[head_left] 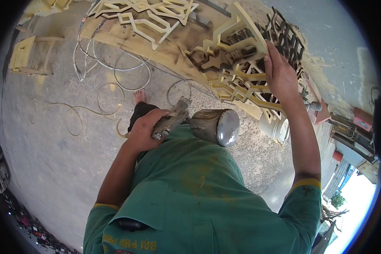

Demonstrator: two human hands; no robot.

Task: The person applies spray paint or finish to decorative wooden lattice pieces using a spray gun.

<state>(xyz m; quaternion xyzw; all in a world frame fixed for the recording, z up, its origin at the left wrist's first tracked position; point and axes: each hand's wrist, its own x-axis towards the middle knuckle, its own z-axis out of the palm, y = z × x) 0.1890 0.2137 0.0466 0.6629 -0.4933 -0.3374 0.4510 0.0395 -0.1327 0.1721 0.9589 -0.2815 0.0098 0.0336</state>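
Left hand (146, 128) clasps spray gun (175, 118); outstretched right hand (282, 79) touches panel (250, 28).

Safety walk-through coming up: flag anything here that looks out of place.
A bare foot looks odd on this dusty work floor, close to a loosely looped hose that might snag it. The green shirt also has yellowish smudges down its front.

The grey metal spray gun (172, 121) looks dull and crusted; its brown-smeared cylindrical metal cup (208, 126) ends in a smooth, glossy silver base. The pale-yellow openwork lattice panel (256, 41) looks matt; the green cloth shirt (190, 182), matt and stained.
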